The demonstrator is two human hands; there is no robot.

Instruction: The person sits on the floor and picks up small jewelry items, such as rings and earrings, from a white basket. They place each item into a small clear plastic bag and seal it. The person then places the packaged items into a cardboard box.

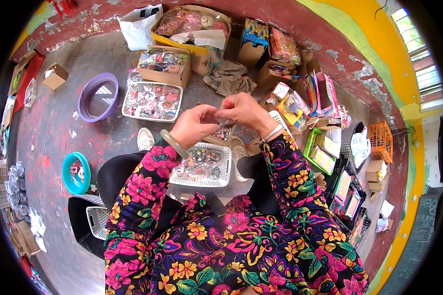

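My left hand (193, 127) and my right hand (247, 114) meet in front of me, fingertips pinched close together. Between them a small, clear, thin thing shows faintly; its kind is too hard to make out. Both hands are closed. Below them, between my knees, sits a white plastic basket (226, 169) of small packets (197, 164) in clear wrapping. An open cardboard box (216, 139) with small items lies just under my hands and is partly hidden by them.
Ahead stand a white basket (152, 117) of packets, a cardboard box (181, 78) and a crumpled cloth (230, 78). On the left are a purple basin (82, 105) and a turquoise basin (65, 174). A green basket (310, 147) and an orange crate (380, 142) are on the right.
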